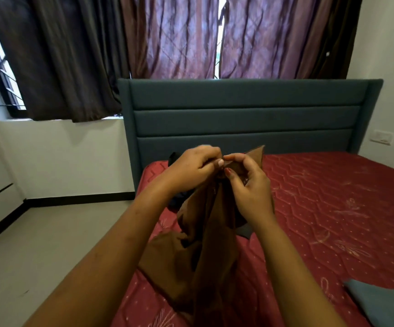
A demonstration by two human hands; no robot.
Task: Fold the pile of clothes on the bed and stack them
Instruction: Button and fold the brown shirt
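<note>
Left hand (pixel 194 167): fingers closed, pinching the top edge of the brown garment (pixel 198 251). Garment held up above the bed (pixel 321 208), hanging down between both forearms, lower end resting bunched on the red mattress. Dark clothes (pixel 179 199) lie on the bed behind it, partly hidden. Right hand (pixel 247 182): fingers curled shut on the same top edge, just beside the left. Grey folded cloth (pixel 380 300) lies at the bed's near right.

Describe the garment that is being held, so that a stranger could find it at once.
Start at the red mattress before the teal headboard. Above its near left part, both hands pinch the top of a brown garment that hangs down. Unlike the dark clothes behind and the grey-green cloth at right, it is lifted.
</note>
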